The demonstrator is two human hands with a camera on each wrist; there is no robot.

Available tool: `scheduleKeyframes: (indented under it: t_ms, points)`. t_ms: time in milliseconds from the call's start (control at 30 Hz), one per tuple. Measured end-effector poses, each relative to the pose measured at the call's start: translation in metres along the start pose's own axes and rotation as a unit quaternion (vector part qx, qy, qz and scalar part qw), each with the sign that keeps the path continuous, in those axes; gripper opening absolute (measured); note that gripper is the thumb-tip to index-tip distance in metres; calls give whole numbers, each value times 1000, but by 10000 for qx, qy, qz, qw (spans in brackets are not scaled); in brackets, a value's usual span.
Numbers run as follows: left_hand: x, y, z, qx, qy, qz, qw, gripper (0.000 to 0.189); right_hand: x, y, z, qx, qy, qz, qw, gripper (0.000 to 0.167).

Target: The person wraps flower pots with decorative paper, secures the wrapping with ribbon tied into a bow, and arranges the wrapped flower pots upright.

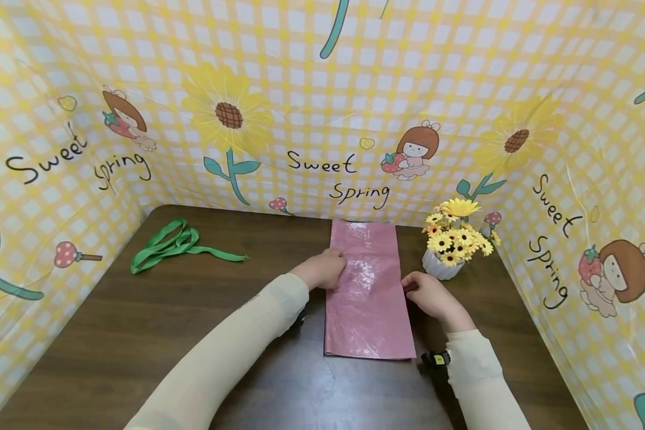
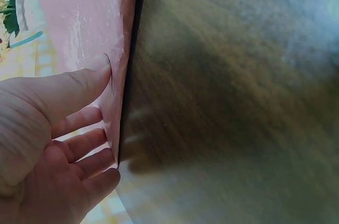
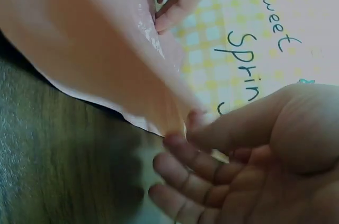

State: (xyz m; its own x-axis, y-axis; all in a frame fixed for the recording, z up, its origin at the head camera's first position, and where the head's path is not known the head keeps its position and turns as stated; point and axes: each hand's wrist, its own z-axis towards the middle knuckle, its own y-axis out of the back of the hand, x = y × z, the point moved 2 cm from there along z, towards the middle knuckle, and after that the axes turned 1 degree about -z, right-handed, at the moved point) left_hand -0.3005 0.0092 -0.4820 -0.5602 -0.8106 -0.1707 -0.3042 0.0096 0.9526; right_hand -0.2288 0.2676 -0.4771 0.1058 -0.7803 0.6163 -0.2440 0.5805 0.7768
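Note:
A folded pink sheet of wrapping paper (image 1: 368,310), glossy and creased, lies lengthwise on the table; a dark edge shows beneath it. At its left edge, my left hand (image 1: 325,269) holds the paper, the thumb (image 2: 98,70) on top and the other fingers along the rim. Opposite, my right hand (image 1: 432,294) pinches the right edge between thumb and index finger. In the right wrist view that side of the paper (image 3: 95,54) is lifted off the wood and bowed, while the other fingers of the right hand (image 3: 238,155) are loosely bent.
A green ribbon (image 1: 174,245) lies loosely looped at the back left of the brown table (image 1: 236,334). Just beyond the right hand stands a white pot (image 1: 442,266) of yellow flowers (image 1: 457,236). Yellow checked cloth (image 1: 301,107) encloses the back and sides.

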Motion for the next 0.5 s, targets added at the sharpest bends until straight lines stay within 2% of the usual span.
scheduleKeyframes:
  t_ms: [67,167,267,500]
  points:
    - [-1,1,0,-8,-27,-4,10000,51,-2,0,1,37,177,223,9996,9]
    - [-1,2,-1,-15,-52,-36,10000,52,-3,-2,3,105,651,227,9976,11]
    - [-1,2,-1,1,-59,-87,9999,54,-3,-6,4,132,1096,-129,9938,15]
    - [1,2,0,14,-85,-231,9997,58,4,-15,2,41,1536,-1036,9827,19]
